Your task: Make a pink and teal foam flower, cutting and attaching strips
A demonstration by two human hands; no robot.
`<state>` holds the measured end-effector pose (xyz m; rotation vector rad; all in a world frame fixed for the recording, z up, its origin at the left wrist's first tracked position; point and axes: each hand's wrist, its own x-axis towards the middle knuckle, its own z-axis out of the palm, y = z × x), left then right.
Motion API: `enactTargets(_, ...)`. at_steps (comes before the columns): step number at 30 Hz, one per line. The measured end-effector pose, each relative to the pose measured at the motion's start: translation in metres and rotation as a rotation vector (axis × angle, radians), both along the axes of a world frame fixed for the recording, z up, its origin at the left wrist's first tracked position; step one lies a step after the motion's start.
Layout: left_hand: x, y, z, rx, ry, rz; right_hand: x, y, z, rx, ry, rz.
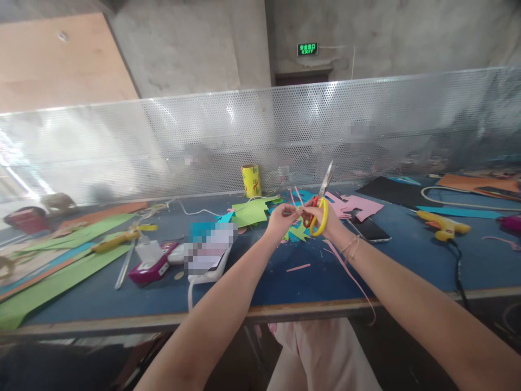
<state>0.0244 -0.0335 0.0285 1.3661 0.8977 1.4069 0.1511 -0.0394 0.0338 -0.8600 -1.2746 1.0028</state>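
My right hand (332, 224) is closed with a pair of scissors (326, 182) hooked in it, their yellow and red handles by the fingers and their blades pointing up and away. Close beside it, my left hand (284, 218) pinches what looks like a thin pink paper strip (297, 194), whose ends stick up between the hands. The fingertips of both hands nearly meet, so the exact grip is hard to see. A longer pink strip (352, 275) trails from beneath my right hand over the table's front edge. Green paper scraps (299, 232) lie below the hands.
Pink paper (368, 207), green paper (250, 212) and a dark phone (371, 230) lie around the hands. A yellow glue gun (445, 224) rests at right. At left are a purple power strip (152, 266) and another glue gun (116, 240). Behind stands a perforated metal screen (228, 127).
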Motion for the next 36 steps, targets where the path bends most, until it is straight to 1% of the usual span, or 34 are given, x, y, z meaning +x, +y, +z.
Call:
enactTargets(2, 0.002, -0.001, -0.002, 0.0, 0.033, -0.032, 0.001, 0.002, -0.001, -0.001, -0.003, -0.021)
enactTargets(5, 0.003, -0.002, -0.003, -0.011, 0.0, -0.044, 0.002, 0.001, 0.0, -0.034, -0.043, -0.055)
enactTargets(8, 0.004, -0.002, -0.002, -0.024, -0.033, -0.067, 0.002, -0.003, 0.003, -0.068, -0.127, -0.073)
enactTargets(12, 0.005, -0.001, -0.003, -0.028, -0.048, -0.063, 0.0, -0.006, 0.005, -0.049, -0.219, -0.114)
enactTargets(16, 0.003, 0.001, -0.006, -0.025, -0.058, -0.054, -0.002, -0.006, 0.004, -0.028, -0.224, -0.135)
enactTargets(20, 0.001, 0.004, -0.006, -0.021, -0.066, -0.066, -0.002, -0.005, 0.001, -0.045, -0.25, -0.135)
enactTargets(23, -0.001, 0.006, -0.003, -0.025, -0.13, -0.058, 0.003, 0.0, -0.002, -0.048, -0.363, -0.136)
enactTargets(26, -0.004, 0.006, 0.004, -0.058, -0.202, -0.009, 0.008, 0.005, -0.004, 0.04, -0.563, -0.192)
enactTargets(28, -0.006, 0.005, 0.008, -0.081, -0.251, 0.017, 0.011, 0.006, -0.004, 0.09, -0.671, -0.175)
enactTargets(31, -0.008, 0.004, 0.012, -0.108, -0.324, 0.026, 0.012, 0.006, -0.002, 0.061, -0.752, -0.096)
enactTargets(36, -0.008, 0.001, 0.014, -0.119, -0.353, 0.021, 0.01, 0.002, -0.003, 0.029, -0.878, -0.107)
